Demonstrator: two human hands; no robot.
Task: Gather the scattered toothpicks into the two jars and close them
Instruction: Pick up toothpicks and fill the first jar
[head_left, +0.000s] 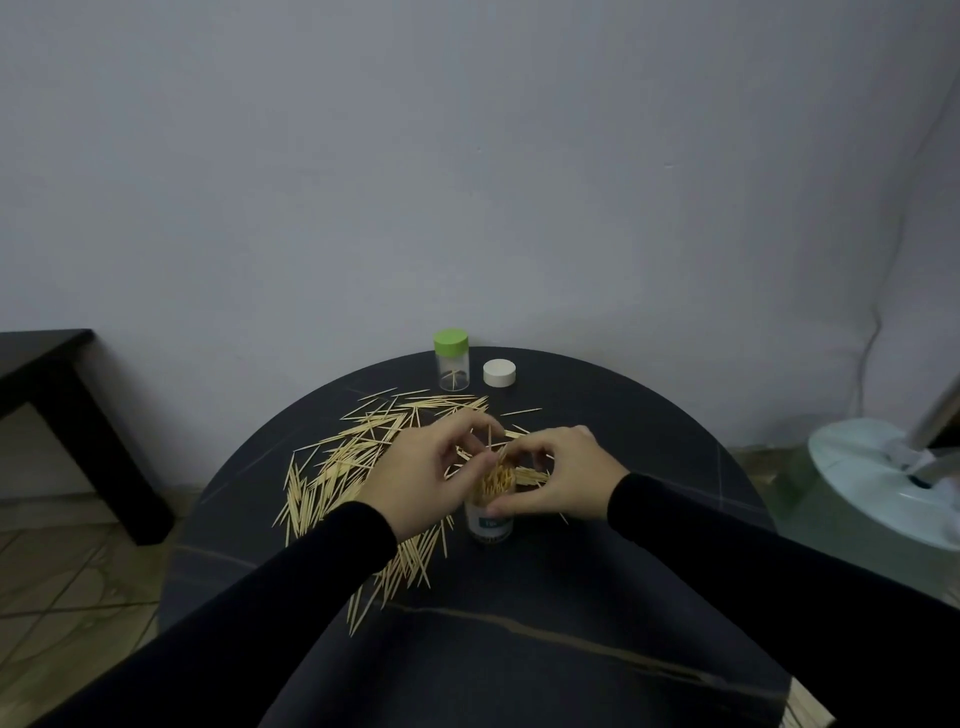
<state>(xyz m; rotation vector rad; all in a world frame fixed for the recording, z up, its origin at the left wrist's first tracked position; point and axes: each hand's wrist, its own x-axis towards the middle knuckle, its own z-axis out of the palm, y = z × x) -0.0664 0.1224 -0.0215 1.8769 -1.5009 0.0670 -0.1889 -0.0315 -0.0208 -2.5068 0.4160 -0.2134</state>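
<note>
Two jars on round table (519, 613): near jar (488, 522) uncapped, bristling with toothpicks, right hand (556, 475) clamped round rim; left hand (426, 473) pinching one pick above mouth. Loose toothpicks (332, 467) sprawl left. Risk: crowded mouth rejects pick, nudge tips jar. Green-lidded jar (452, 361), white cap (500, 373) stand behind.

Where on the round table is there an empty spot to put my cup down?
The near part of the black table, between the two sleeves, is bare. So is the right side, past the right hand. The back edge right of the white lid is free too. The scattered toothpicks crowd the left and middle, around the left hand and the open jar.
</note>
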